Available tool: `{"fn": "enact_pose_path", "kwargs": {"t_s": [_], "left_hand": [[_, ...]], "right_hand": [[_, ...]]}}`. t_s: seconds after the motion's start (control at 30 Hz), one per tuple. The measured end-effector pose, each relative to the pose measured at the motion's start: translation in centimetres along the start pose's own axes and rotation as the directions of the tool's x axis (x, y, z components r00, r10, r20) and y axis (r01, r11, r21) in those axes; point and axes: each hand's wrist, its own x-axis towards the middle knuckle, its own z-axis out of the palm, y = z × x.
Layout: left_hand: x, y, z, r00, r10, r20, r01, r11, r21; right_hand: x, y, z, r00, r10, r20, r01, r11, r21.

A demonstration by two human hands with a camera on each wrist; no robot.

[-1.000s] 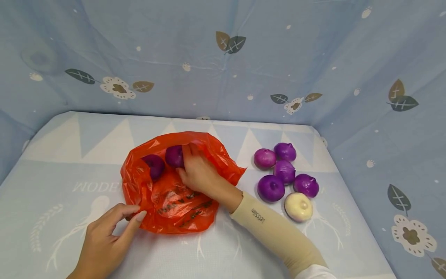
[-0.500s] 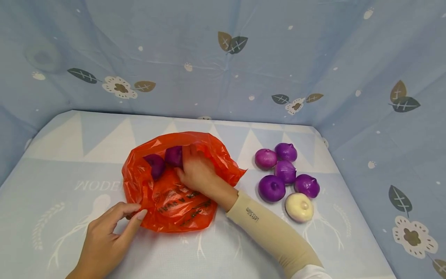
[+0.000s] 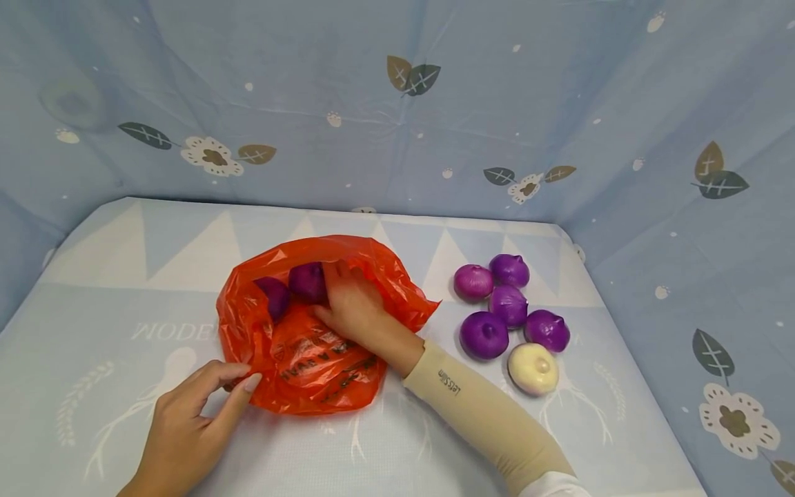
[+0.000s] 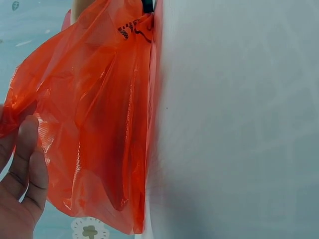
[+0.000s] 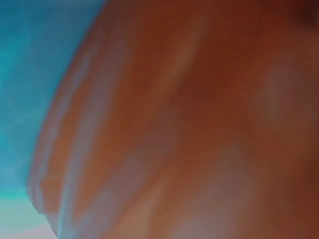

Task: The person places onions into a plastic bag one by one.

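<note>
In the head view, a red plastic bag (image 3: 323,352) lies with its mouth spread wide. My left hand (image 3: 186,421) pinches the bag's near-left rim between thumb and fingers; the left wrist view shows its fingers (image 4: 28,132) at the film. Inside the bag are two purple onions, the left onion (image 3: 276,297) partly covered by the film and the right onion (image 3: 307,283) beside my right hand. That right hand (image 3: 357,304) reaches in, its fingers extended along the right onion's side and its thumb apart from it. Red film blurs the right wrist view.
Right of the bag sit several purple onions, among them a large dark onion (image 3: 484,335), and one pale onion (image 3: 533,369). They rest on a patterned table cover (image 3: 99,331). A blue printed curtain (image 3: 348,103) stands behind the table and along its right side.
The right onion in the bag has shifted slightly left, away from my right thumb. My right forearm has moved a little left. The left hand keeps its pinch on the rim.
</note>
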Motion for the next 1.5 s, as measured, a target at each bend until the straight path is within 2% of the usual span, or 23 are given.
{"fn": "enact_pose_path", "kwargs": {"t_s": [0.33,0.6,1.03,1.2,1.33,1.5], "left_hand": [[0.0,0.1,0.0,1.000,-0.004,0.007,0.004,1.000,-0.005],[0.0,0.2,0.1,1.000,0.013,-0.011,-0.013,1.000,0.003],[0.0,0.0,0.1,1.000,0.009,-0.005,-0.009,1.000,-0.008],[-0.1,0.0,0.1,1.000,0.000,0.002,0.000,1.000,-0.005],[-0.1,-0.1,0.1,1.000,-0.003,0.002,0.003,1.000,-0.001],[-0.1,0.0,0.1,1.000,-0.001,-0.003,0.001,1.000,0.001]], "right_hand": [[-0.1,0.3,-0.3,1.000,-0.008,0.022,0.006,0.996,0.091],[-0.2,0.4,-0.4,0.999,-0.027,0.022,0.024,0.991,0.130],[-0.9,0.6,-1.2,1.000,-0.004,0.021,-0.001,0.979,0.205],[-2.0,0.2,-2.0,0.999,-0.012,0.046,0.004,0.988,0.154],[-3.5,-0.4,-3.0,0.995,-0.075,0.061,0.067,0.991,0.113],[-5.6,-0.7,-4.6,0.990,-0.123,0.072,0.114,0.986,0.126]]}}
